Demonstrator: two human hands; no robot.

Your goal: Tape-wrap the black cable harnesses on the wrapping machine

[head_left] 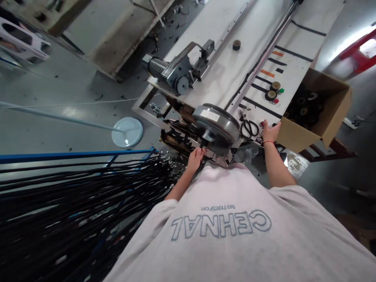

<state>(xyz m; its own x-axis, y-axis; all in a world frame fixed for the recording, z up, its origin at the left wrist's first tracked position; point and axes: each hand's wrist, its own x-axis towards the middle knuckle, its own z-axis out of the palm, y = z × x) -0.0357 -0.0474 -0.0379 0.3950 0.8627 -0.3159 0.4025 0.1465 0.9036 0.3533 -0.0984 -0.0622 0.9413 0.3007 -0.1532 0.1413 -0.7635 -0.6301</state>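
My left hand [195,159] is closed at the lower edge of the machine, its fingers pinched beside the round metal drum [217,122]; what they hold is too small to make out. On the white tabletop's front right corner lies my right hand [270,132], fingers apart, with its fingertips near a red button [262,123]. Black-handled scissors [249,127] lie between the drum and my right hand. Two tape rolls [271,95] sit farther up the table, beside a green button [281,91] and another red one [276,101].
An open cardboard box [335,113] with black rolls adjoins the table on the right. A motor unit [173,70] stands at the table's left edge. Many black cables [88,199] hang on a blue rack [73,156] at left. A round white base with a pole [127,132] stands on the floor.
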